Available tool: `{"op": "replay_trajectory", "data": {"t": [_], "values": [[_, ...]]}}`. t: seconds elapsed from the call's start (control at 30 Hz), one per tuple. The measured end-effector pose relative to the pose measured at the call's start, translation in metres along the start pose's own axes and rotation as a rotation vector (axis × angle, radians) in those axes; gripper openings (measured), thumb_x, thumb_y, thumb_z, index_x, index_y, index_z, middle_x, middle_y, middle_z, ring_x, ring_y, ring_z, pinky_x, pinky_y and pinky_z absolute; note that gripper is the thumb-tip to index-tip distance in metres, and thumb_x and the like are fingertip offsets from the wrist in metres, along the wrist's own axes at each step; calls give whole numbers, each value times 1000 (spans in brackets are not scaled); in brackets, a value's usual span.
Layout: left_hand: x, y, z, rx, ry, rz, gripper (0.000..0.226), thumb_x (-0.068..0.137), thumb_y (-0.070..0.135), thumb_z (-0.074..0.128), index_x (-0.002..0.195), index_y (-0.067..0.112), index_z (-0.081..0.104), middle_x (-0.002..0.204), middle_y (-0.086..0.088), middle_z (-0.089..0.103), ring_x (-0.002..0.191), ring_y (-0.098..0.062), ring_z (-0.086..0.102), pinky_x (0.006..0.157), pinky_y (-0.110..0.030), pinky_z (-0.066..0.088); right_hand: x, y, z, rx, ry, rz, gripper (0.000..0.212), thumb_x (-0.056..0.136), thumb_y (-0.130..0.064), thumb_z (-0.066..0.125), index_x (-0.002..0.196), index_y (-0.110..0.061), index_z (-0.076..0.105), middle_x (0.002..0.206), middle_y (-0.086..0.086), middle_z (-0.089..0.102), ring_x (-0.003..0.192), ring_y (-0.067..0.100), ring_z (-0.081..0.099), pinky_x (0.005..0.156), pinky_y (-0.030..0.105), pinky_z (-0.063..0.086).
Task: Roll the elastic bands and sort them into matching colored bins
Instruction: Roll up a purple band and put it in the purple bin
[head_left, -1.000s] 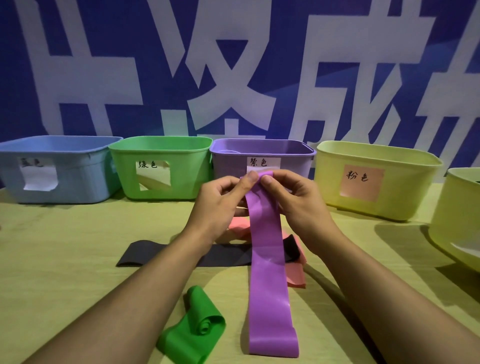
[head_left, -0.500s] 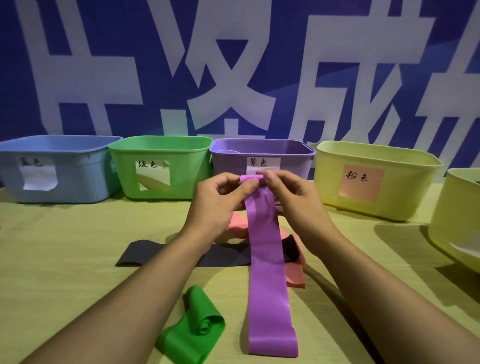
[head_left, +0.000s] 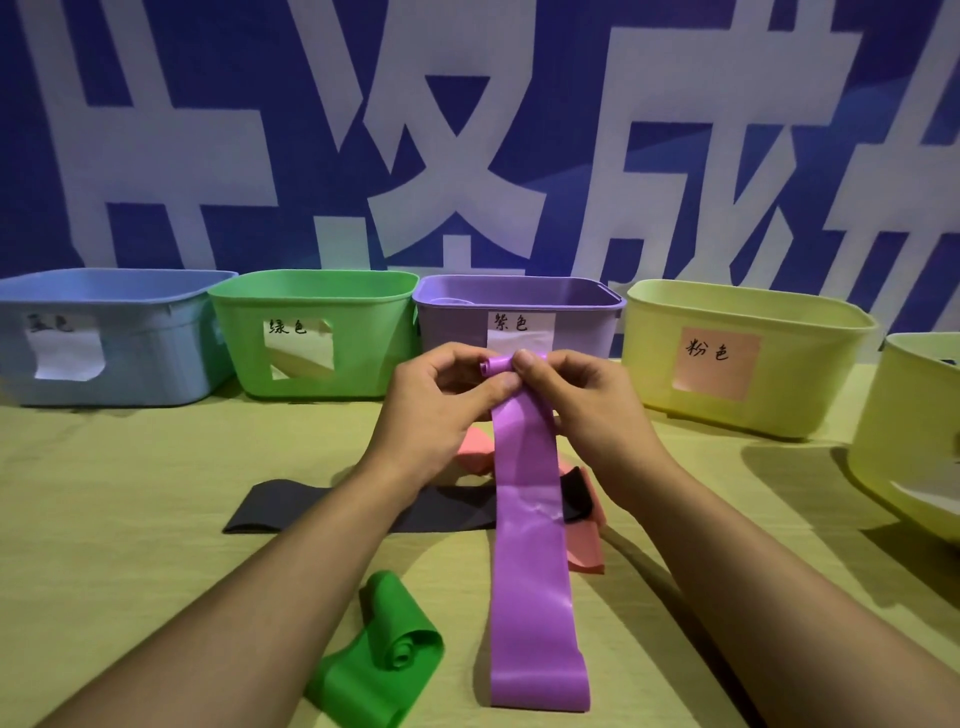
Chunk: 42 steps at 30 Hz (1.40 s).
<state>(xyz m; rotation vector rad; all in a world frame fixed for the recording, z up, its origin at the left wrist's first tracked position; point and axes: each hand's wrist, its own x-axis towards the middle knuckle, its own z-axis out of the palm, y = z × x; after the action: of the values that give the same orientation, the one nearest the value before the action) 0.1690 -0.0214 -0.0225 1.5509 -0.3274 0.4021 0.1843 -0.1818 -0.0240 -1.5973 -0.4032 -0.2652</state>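
A long purple band (head_left: 530, 545) hangs from both my hands down to the table, its top end curled into a small roll. My left hand (head_left: 441, 405) and my right hand (head_left: 576, 400) pinch that roll between thumbs and fingers, just in front of the purple bin (head_left: 571, 332). On the table lie a loosely rolled green band (head_left: 384, 660), a flat black band (head_left: 291, 512) and a pink band (head_left: 584, 545) partly under the purple one. The green bin (head_left: 311, 332) stands left of the purple bin.
A blue bin (head_left: 104, 338) stands at the far left. A yellow bin with a pink label (head_left: 743, 358) sits right of the purple one, and another yellow bin (head_left: 909, 441) is at the right edge. A blue-and-white banner wall rises behind the bins.
The top end of the purple band has been curled over into a small roll between my fingers. My hands stayed in about the same place.
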Motion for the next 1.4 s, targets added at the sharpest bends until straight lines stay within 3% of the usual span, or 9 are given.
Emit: {"op": "replay_trajectory", "data": {"t": [0.1, 0.23, 0.33, 0.47, 0.7, 0.87, 1.0, 1.2, 1.4], "values": [[1, -1, -1, -9, -7, 7, 20, 83, 8, 82, 100, 14, 73, 90, -3, 78, 83, -10, 74, 69, -20, 56, 0, 1, 0, 21, -6, 6, 21, 97, -34, 68, 102, -17, 79, 89, -3, 78, 80, 3, 70, 66, 17, 52], [-1, 2, 0, -80, -9, -85, 19, 89, 15, 77, 107, 11, 71, 95, -9, 76, 79, -14, 73, 56, -14, 51, 1, 2, -1, 36, -9, -6, 19, 97, -29, 68, 106, -15, 78, 95, 0, 79, 87, 11, 72, 68, 20, 53], [0, 0, 0, -93, -9, -156, 25, 93, 38, 69, 100, 15, 73, 92, -10, 78, 76, -17, 73, 54, -16, 49, 3, 5, -2, 4, -10, -17, 19, 96, -31, 69, 108, -18, 78, 100, 0, 78, 96, 19, 74, 75, 27, 56], [2, -3, 0, -46, 19, -192, 48, 80, 60, 68, 96, 16, 78, 89, -11, 79, 83, -24, 76, 70, -32, 56, 3, 6, -2, -31, -26, -37, 19, 96, -30, 69, 111, -22, 77, 103, -4, 78, 101, 18, 73, 84, 35, 61], [2, -4, -3, -19, 68, -210, 25, 89, 42, 75, 90, 17, 79, 87, -6, 79, 80, -19, 74, 55, -20, 48, 3, 6, -3, -91, -45, -75, 21, 96, -25, 69, 116, -26, 75, 109, -6, 76, 107, 18, 70, 89, 42, 62], [5, -8, -5, 6, 66, -183, 18, 87, 42, 78, 91, 25, 80, 90, -2, 80, 91, -26, 76, 67, -32, 50, 4, 7, -3, -53, -46, -39, 23, 95, -27, 72, 118, -26, 74, 109, -6, 76, 107, 16, 71, 81, 31, 60], [6, -11, -5, 11, 29, -140, 17, 87, 39, 79, 98, 25, 80, 97, -2, 80, 99, -27, 75, 81, -48, 60, 1, 2, -1, -8, -12, 86, 31, 95, -50, 64, 111, -26, 76, 104, -6, 77, 100, 14, 72, 73, 28, 57], [4, -8, -3, -24, 22, -156, 15, 89, 26, 79, 103, 20, 78, 98, 0, 79, 93, -19, 76, 56, -12, 48, 0, -1, -3, -93, 54, 178, 51, 94, -63, 59, 90, -17, 80, 78, 3, 76, 75, 21, 72, 67, 37, 60], [4, -8, -4, -52, 18, -138, 17, 90, 19, 78, 107, 16, 77, 99, -3, 79, 95, -21, 76, 61, -19, 52, -1, -2, -2, -41, 28, 151, 39, 95, -52, 64, 95, -17, 80, 84, 1, 78, 78, 15, 74, 66, 29, 61]]}}
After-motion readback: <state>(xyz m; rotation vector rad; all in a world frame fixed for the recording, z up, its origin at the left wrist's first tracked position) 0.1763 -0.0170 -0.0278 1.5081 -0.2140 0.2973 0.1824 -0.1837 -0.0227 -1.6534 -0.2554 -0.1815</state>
